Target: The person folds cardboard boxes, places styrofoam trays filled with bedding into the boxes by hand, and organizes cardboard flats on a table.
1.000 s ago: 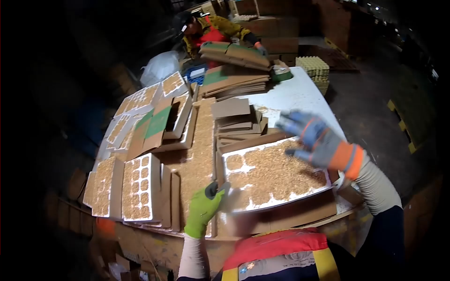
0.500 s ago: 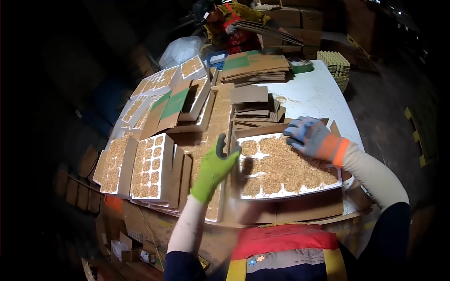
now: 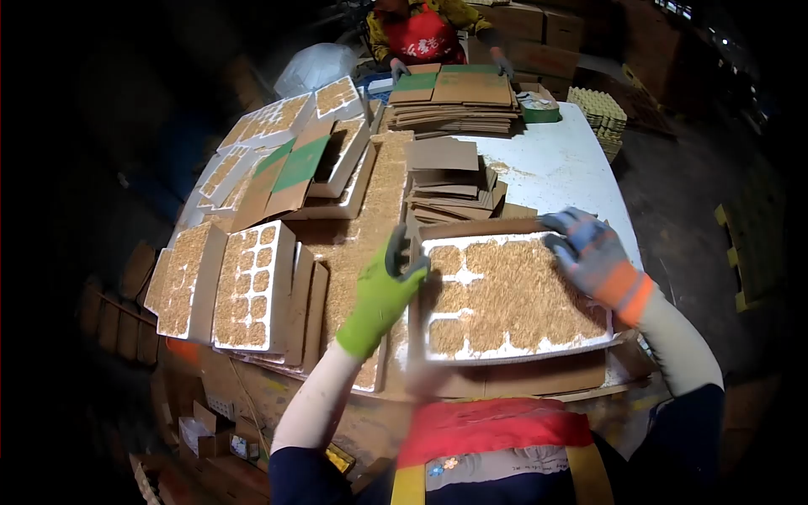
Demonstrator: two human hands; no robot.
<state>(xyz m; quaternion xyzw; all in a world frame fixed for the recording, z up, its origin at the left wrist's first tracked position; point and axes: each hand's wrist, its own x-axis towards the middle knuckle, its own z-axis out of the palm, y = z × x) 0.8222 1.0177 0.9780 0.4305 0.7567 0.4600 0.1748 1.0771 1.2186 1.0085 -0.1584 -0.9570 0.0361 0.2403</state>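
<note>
A white foam tray (image 3: 502,349) lies inside a cardboard box (image 3: 505,225) right in front of me. Loose tan grain-like filling (image 3: 522,290) nearly covers its cells; several rounded cells show along the left side. My left hand (image 3: 383,295), in a green glove with dark fingertips, is at the box's left wall, thumb and fingers apart. My right hand (image 3: 593,261), in a grey-blue glove with an orange cuff, lies at the tray's far right corner with fingers bent but spread. Whether those fingers touch the box wall is hard to see.
More filled foam trays (image 3: 252,282) lean and lie on the left. A flattened green-striped carton (image 3: 286,172) rests among them. Beyond the box are cardboard pieces (image 3: 446,164) and a stack of flat cartons (image 3: 459,105). Opposite, a person in a red apron (image 3: 421,38) touches that stack.
My right hand has slid rightward along the box's far edge to the corner. My left hand stays by the left wall. The person opposite has lowered flat cartons onto the stack.
</note>
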